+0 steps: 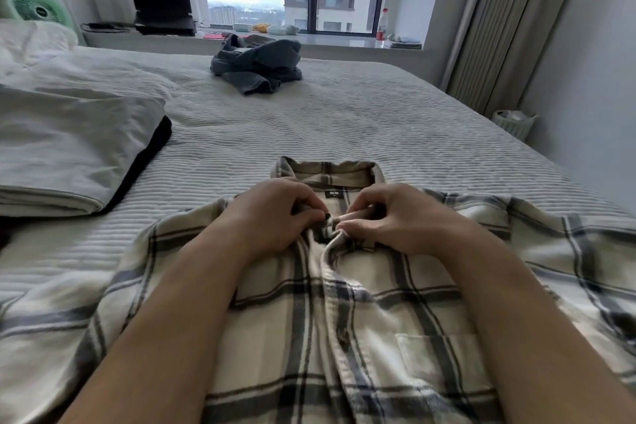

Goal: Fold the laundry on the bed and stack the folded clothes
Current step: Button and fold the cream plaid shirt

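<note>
Nearest the camera, in the lower half of the frame, a plaid shirt [344,337] lies front-up and spread flat on the bed [378,134], its long axis running straight away from the person: hem out of view at the bottom edge, collar at frame centre, sleeves fanning toward the lower left and the right edge. A chest pocket shows at lower right. Both forearms reach up the shirt's midline and meet just below the collar, so neither hand is nearer than the other; the work sits squarely between them. The left hand [272,213] has its fingers curled, pinching the left edge of the placket where a small dark button [326,215] shows at the fingertips. The right hand [389,217] likewise pinches the facing edge of the placket, thumb and fingers bunching the cloth. The two edges touch at the pinch, and the step in hand looks like fastening the top button before any fold; the next move would turn on drawing the two edges together across that centre line, button to hole. The placket below the hands lies loosely closed, though whether it is buttoned I cannot tell. Farther off, at left centre, folded bedding [69,162] rests on the bed. Beyond the collar, at upper centre, a crumpled grey garment [258,67] waits unfolded, well apart from the shirt.
</note>
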